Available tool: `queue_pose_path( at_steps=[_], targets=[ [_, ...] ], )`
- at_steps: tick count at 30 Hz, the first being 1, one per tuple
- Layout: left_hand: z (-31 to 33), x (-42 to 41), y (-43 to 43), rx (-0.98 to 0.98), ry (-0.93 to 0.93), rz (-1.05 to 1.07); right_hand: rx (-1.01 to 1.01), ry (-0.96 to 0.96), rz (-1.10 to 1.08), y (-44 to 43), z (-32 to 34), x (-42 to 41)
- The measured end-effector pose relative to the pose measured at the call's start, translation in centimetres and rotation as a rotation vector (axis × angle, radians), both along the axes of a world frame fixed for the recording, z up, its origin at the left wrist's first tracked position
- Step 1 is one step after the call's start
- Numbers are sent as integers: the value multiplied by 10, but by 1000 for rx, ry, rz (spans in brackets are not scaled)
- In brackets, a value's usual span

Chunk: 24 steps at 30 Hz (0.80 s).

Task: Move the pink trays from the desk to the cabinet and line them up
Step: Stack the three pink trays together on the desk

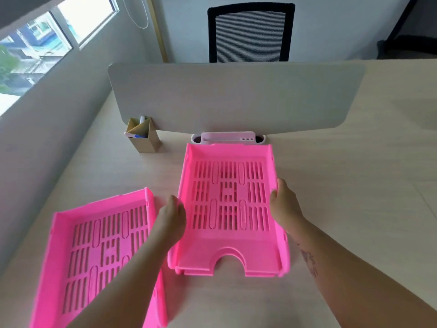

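Note:
A pink slotted tray (228,209) sits in the middle of the desk, seemingly nested on another pink tray whose edges show under its front. My left hand (171,217) grips its left wall and my right hand (282,202) grips its right wall. A second pink tray (94,252) lies at the lower left, tilted a little, partly covered by my left forearm. No cabinet is in view.
The pale wood desk (343,185) carries a grey divider panel (236,98) along its back. A cardboard pen holder (142,136) stands at the back left. A white organiser (228,137) sits just behind the held tray. A black mesh chair (250,31) stands beyond the divider.

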<state>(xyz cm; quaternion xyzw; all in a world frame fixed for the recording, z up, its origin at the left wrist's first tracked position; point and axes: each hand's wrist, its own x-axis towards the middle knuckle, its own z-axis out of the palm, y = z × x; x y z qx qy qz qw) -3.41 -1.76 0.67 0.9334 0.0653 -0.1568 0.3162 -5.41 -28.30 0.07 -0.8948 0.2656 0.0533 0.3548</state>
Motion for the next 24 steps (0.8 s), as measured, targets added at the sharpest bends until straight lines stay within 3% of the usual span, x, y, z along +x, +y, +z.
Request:
queue_pose_path(
  at_steps=[13, 20, 24],
  targets=[
    [-8, -1, 12, -149, 30, 70, 77, -3, 16, 2, -4, 4],
    [-12, -20, 22, -398, 108, 161, 218, 33, -9, 8, 0, -25],
    [-23, -66, 32, -627, 187, 161, 292, -1, -174, 25, -14, -80]
  ],
)
